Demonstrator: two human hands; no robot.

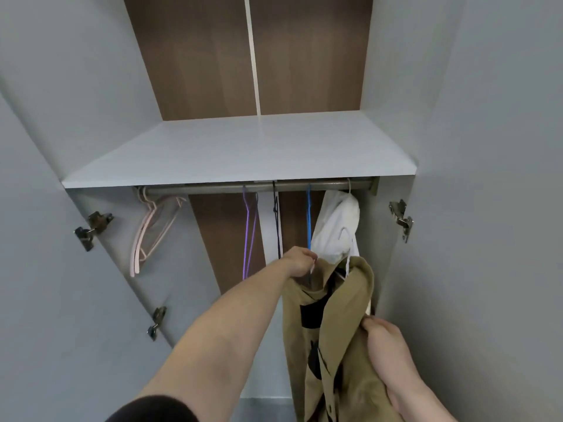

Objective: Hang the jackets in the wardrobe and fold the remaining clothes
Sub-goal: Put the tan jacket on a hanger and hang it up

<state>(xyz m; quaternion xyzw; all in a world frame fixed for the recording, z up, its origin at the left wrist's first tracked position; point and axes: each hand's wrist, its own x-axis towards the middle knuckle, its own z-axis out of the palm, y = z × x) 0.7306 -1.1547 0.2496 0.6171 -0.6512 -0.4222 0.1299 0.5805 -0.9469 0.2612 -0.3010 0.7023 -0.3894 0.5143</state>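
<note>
An olive-green jacket (332, 336) hangs in front of the open wardrobe, below the metal rail (259, 187). My left hand (300, 261) grips its collar edge beside the lower end of a blue hanger (309, 217) that hangs on the rail. My right hand (385, 339) grips the jacket's right side lower down. A white garment (338, 226) hangs on the rail just behind the jacket, at the right end.
Several pink hangers (152, 229) hang at the rail's left end, a purple hanger (250, 233) and a dark hanger (276, 220) in the middle. A white shelf (237, 150) lies above the rail. Door hinges (93, 228) stick out on both sides.
</note>
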